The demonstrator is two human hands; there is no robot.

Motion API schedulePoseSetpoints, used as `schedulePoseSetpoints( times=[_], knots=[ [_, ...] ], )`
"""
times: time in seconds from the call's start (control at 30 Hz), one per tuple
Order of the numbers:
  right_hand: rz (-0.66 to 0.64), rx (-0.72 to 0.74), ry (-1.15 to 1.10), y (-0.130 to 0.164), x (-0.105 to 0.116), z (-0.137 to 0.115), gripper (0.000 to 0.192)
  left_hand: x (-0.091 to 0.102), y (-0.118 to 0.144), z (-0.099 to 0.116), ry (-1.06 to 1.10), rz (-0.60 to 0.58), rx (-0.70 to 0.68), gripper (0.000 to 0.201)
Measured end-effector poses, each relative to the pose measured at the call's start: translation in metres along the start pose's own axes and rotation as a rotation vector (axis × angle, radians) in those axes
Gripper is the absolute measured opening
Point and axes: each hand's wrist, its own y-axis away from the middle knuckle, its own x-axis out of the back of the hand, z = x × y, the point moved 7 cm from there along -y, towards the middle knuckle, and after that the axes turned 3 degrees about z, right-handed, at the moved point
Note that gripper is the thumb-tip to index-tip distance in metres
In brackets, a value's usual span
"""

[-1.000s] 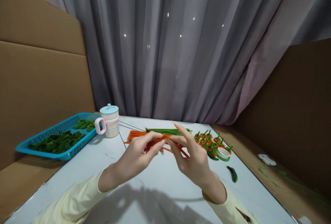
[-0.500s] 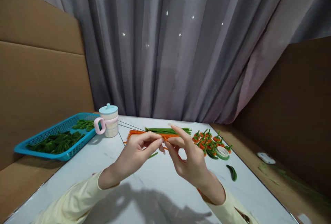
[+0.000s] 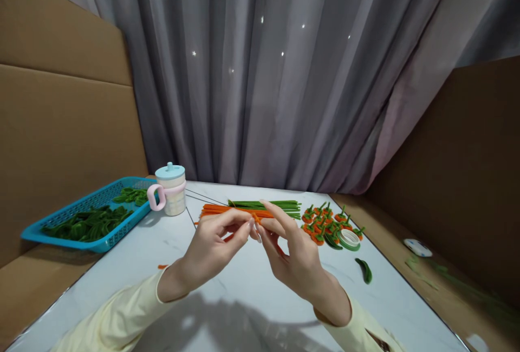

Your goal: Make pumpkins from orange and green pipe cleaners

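Above the middle of the table, my left hand [image 3: 215,242] and my right hand [image 3: 296,252] meet fingertip to fingertip. Both pinch an orange pipe cleaner [image 3: 256,219], bent where it shows; the fingers cover most of it. My right index finger sticks up, off the strand. Behind the hands lie a bundle of orange pipe cleaners [image 3: 213,210] and a bundle of green pipe cleaners [image 3: 280,205]. To the right, several small orange-and-green pipe-cleaner pieces [image 3: 318,239] with upright green stems are grouped. An orange end [image 3: 163,266] shows beside my left wrist.
On the left, a blue basket [image 3: 97,245] holds green fuzzy pieces, beside a lidded cup [image 3: 175,197] with a pink handle. Rolls of tape or rings [image 3: 350,238] and a curved green piece [image 3: 363,271] lie right. Cardboard walls [image 3: 65,135] flank the table; a grey curtain [image 3: 260,124] hangs behind.
My fingers have shifted slightly around the orange pipe cleaner, and my right index finger has moved a little left. A green tip below my left fingers is out of sight; an orange end shows left.
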Motion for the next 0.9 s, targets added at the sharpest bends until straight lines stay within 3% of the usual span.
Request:
schedulePoseSetpoints(
  times=[0.13,0.37,0.77,0.9],
  knots=[
    [-0.009,-0.020,0.006,-0.001,-0.001,0.002,0.052,0.001,0.002,0.003,-0.157,0.023,-0.126,0.012],
    [-0.007,-0.036,0.050,0.000,-0.002,0.005,0.045,0.000,0.011,0.016,-0.325,0.154,-0.466,0.014],
    [-0.037,-0.058,0.091,0.000,-0.002,0.002,0.038,-0.008,0.020,0.023,-0.559,0.116,-0.653,0.023],
    [-0.046,0.007,0.217,0.000,-0.001,-0.002,0.037,-0.011,0.021,0.022,-0.587,0.090,-0.687,0.029]
  ],
)
